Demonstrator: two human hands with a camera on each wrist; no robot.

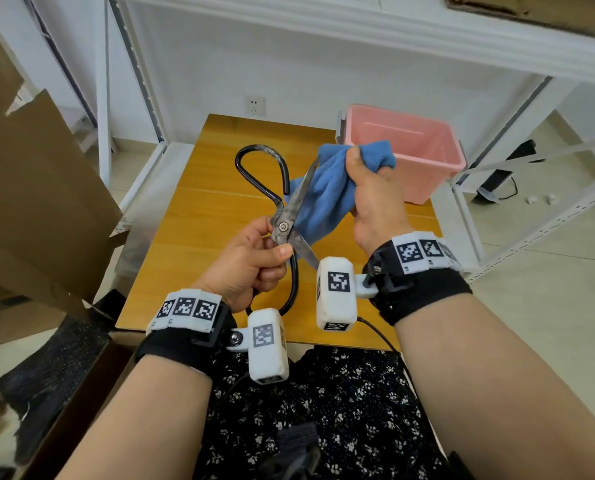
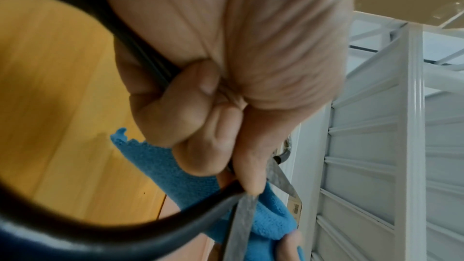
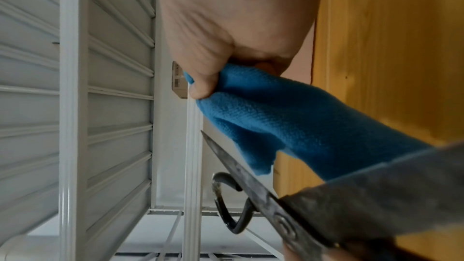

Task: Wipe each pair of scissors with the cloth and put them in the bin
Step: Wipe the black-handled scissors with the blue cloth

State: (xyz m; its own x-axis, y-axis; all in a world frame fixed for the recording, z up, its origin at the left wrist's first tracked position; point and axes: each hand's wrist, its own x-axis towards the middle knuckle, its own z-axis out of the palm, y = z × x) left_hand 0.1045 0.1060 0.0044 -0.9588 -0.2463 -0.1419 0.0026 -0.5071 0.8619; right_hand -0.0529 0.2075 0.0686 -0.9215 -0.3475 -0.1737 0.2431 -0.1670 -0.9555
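A large pair of old steel scissors (image 1: 283, 226) with black loop handles is spread open above the wooden table (image 1: 199, 216). My left hand (image 1: 254, 261) grips them near the pivot and the lower handle (image 2: 125, 227). One blade (image 1: 303, 188) points up and away, the other (image 1: 306, 249) toward me. My right hand (image 1: 369, 195) clutches a blue cloth (image 1: 327, 199) bunched against the upper blade (image 3: 241, 172); the cloth (image 3: 288, 122) (image 2: 175, 170) hangs down behind the scissors. A pink bin (image 1: 417, 157) stands at the table's far right, empty as far as I can see.
Cardboard flaps (image 1: 36, 188) rise at the left. White metal shelving (image 1: 531, 188) stands to the right and behind the table. A wall socket (image 1: 255, 105) sits behind the table. An open cardboard box (image 1: 64, 393) lies at my lower left.
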